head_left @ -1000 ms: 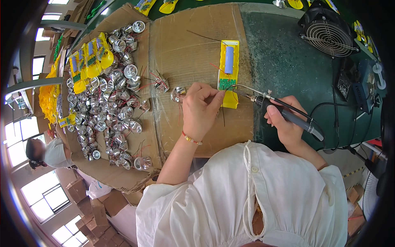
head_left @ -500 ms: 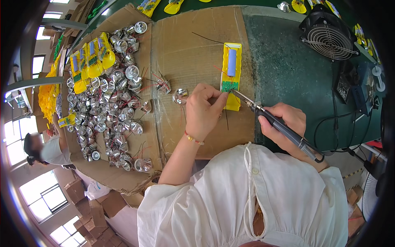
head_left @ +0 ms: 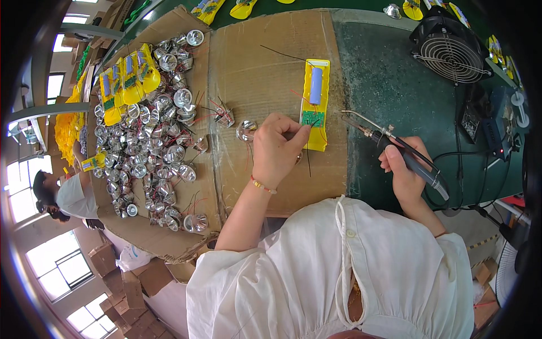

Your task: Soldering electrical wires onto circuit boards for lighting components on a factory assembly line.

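A yellow plastic housing [head_left: 317, 139] lies lengthwise on the cardboard, holding a blue cylindrical battery [head_left: 316, 86] and a green circuit board [head_left: 311, 118] with thin wires. My left hand [head_left: 278, 146] is closed in a pinch at the board's lower left edge; whatever lies between thumb and finger is hidden. A black wire [head_left: 309, 164] trails below those fingertips. In my right hand [head_left: 407, 169] is a soldering iron [head_left: 415, 165] with a thin metal tube alongside it. Its tip points left, apart from the board. Beside my left hand sits a silvery reflector cup [head_left: 247, 130].
A cardboard tray [head_left: 158, 247] full of reflector cups with wires stands at left, several yellow housings [head_left: 131, 79] on top. At the far right are a black fan [head_left: 451, 53] and a blue powered box [head_left: 497, 127] with cables. Another person [head_left: 76, 195] is at far left.
The soldering iron has moved right, away from the circuit board, and its tip has lifted off. My left hand stays nearly in place by the board.
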The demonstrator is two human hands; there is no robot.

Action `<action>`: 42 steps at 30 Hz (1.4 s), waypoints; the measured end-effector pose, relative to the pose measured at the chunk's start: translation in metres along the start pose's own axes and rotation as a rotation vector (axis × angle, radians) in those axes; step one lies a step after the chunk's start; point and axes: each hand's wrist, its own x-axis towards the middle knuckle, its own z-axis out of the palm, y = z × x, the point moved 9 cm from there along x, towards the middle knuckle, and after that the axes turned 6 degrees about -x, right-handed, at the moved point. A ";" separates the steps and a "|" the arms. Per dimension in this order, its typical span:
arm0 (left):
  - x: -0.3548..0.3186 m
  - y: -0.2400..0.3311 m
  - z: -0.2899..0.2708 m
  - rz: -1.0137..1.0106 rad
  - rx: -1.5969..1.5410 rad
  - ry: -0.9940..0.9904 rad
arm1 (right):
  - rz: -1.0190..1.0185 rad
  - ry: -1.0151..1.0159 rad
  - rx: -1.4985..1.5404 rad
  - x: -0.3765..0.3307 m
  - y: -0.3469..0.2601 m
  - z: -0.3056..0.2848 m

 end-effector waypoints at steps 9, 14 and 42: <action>0.001 -0.002 0.000 -0.036 0.019 0.029 | 0.064 0.019 0.054 0.009 0.021 -0.017; -0.003 -0.003 -0.013 -0.164 -0.292 0.180 | 0.086 0.065 0.067 0.013 0.026 -0.036; 0.085 0.058 0.042 0.123 0.676 -0.220 | 0.105 0.088 0.037 0.025 0.041 -0.050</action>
